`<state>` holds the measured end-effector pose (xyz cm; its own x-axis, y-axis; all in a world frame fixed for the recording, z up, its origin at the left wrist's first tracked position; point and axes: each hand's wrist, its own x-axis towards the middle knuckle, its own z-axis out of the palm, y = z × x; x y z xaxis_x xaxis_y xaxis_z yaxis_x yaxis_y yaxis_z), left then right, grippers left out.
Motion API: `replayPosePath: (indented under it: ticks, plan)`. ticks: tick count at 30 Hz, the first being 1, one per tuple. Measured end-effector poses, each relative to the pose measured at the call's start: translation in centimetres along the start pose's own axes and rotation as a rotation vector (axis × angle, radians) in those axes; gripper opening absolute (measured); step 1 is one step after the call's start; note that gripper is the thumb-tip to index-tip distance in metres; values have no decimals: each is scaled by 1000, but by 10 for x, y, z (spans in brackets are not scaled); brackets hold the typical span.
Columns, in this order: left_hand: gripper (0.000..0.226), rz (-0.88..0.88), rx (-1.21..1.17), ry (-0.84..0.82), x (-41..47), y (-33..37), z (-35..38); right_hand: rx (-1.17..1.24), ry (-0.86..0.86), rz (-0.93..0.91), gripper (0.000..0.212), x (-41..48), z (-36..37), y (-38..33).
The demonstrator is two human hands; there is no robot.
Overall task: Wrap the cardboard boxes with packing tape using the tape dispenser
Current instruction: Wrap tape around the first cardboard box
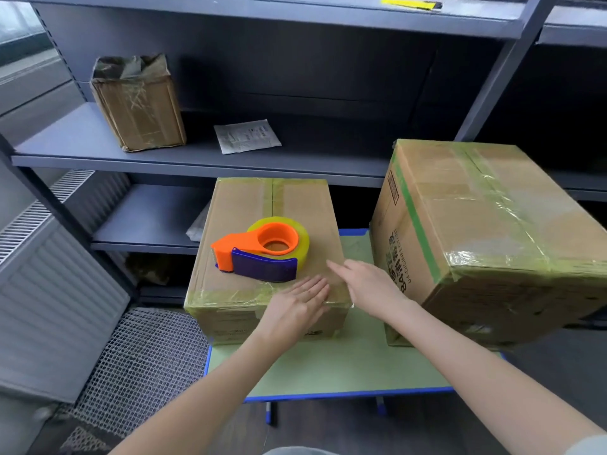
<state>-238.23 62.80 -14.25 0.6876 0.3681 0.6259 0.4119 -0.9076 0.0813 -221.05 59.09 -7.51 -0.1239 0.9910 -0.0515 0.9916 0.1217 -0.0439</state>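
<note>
A small cardboard box (230,208) stands on the green table (328,366), with clear tape along its seam and near edge. On its top lies an orange and purple tape dispenser (249,254) with a yellowish tape roll. My left hand (295,307) lies flat with straight fingers over the box's near top edge. My right hand (371,287) reaches in from the right, fingers straight, at the box's near right corner. Neither hand touches the dispenser. A larger taped box (486,231) stands at the right.
Grey metal shelves (197,159) stand behind the table. They carry an open taped box (141,106) and a white packet (248,136); a yellow tool (410,3) lies on the top shelf. A radiator (49,274) and a mesh mat (141,362) are at left.
</note>
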Motion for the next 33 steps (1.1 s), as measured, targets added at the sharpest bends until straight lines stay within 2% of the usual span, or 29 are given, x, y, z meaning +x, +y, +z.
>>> replayPosePath:
  ticks: [4, 6, 10, 20, 33]
  plan:
    - [35, 40, -59, -43, 15, 4, 17, 5, -66, 40, 64, -8, 2, 16]
    - [29, 30, -67, -44, 16, 4, 24, 27, -87, 24, 65, -12, 5, 21]
    - [35, -42, -92, -61, 18, 11, 28, 62, -141, -29, 61, -11, 5, 26]
    - [39, -169, -147, -87, 18, 18, 23, -13, -283, -146, 73, -1, -13, 23]
    - [48, -42, 28, -28, 15, 14, 32, -119, -346, -167, 74, 13, -23, 15]
